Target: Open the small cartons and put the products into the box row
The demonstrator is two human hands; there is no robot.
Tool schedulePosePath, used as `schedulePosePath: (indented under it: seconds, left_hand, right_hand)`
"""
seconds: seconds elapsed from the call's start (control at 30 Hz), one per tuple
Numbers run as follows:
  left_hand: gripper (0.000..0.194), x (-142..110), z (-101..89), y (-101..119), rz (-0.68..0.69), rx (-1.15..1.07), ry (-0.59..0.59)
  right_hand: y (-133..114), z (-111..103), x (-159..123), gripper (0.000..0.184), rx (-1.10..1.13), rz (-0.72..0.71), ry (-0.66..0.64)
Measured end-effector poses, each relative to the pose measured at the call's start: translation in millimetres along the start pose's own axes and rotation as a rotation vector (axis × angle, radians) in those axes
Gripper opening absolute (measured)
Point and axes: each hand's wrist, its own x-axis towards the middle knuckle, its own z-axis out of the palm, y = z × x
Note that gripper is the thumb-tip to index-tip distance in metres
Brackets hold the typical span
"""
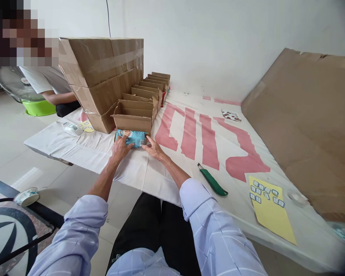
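Directly in front of me, a blue printed packet [136, 138] lies at the table's near side, against the front of an open cardboard box [132, 122]. My left hand [122, 148] grips the packet's left part, thumb along its near edge. At the right end, my right hand [154, 149] holds it with thumb and forefinger. Bits of brown cardboard show at both ends of the packet; what lies under it is hidden. More open boxes [149, 87] stand in a row behind the nearest one.
Stacked taped cartons [100, 73] rise at left, a seated person [53, 86] beyond them. A green utility knife [212, 180] and a yellow sheet with stickers [271, 211] lie at right. A large cardboard sheet [307, 126] leans along the right side.
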Motion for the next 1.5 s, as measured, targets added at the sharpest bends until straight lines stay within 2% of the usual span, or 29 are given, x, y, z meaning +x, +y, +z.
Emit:
schedulePosePath:
  seconds: [0.07, 0.2, 0.33, 0.47, 0.57, 0.67, 0.77, 0.87, 0.93, 1.03, 1.13, 1.2, 1.33, 1.5]
  left_hand:
    - [0.037, 3, -0.7, -3, -0.012, 0.004, -0.015]
    - [0.048, 5, -7.3, -1, -0.108, 0.107, -0.056]
    - [0.047, 3, -8.6, 4, -0.101, 0.201, -0.101]
    - [0.043, -3, -5.1, 0, -0.058, 0.183, -0.068]
    - [0.04, -10, -1.6, -7, -0.05, 0.103, -0.023]
    - [0.045, -16, 5.1, -10, -0.065, -0.01, 0.04]
    - [0.047, -15, 15.8, -5, -0.062, -0.114, 0.101]
    - [0.046, -6, 27.1, 6, -0.086, -0.164, 0.108]
    - [0.046, -2, 33.1, 13, -0.126, -0.158, 0.092]
    - [0.05, -1, 39.7, 18, -0.148, -0.14, 0.1]
    - [0.056, -4, 44.9, 18, -0.138, -0.155, 0.123]
    - [0.06, -4, 47.5, 17, -0.129, -0.17, 0.13]
    - [0.065, 2, 48.3, 12, -0.102, -0.17, 0.152]
    - [0.087, 14, 43.5, 6, -0.068, -0.164, 0.178]
  right_hand:
    - [2, 5, -1, 0.079, -0.021, -0.016, -0.003]
    - [6, 13, 6, 0.073, 0.024, -0.033, 0.079]
    - [7, 19, 22, 0.049, 0.112, -0.016, 0.189]
    - [6, 28, 28, 0.026, 0.12, -0.02, 0.207]
    - [5, 34, 21, 0.017, 0.122, -0.065, 0.214]
    - [1, 36, 15, 0.012, 0.118, -0.126, 0.24]
    - [-3, 32, 17, 0.012, 0.046, -0.234, 0.299]
    - [-1, 24, 23, 0.019, -0.055, -0.326, 0.318]
    - [6, 19, 24, 0.028, -0.092, -0.321, 0.34]
    - [20, 13, 22, 0.056, -0.116, -0.255, 0.425]
    - [28, 12, 22, 0.071, -0.084, -0.192, 0.363]
    - [27, 14, 25, 0.069, -0.063, -0.177, 0.271]
    - [16, 26, 32, 0.051, -0.074, -0.2, 0.15]
    - [12, 36, 22, 0.053, -0.084, -0.215, 0.195]
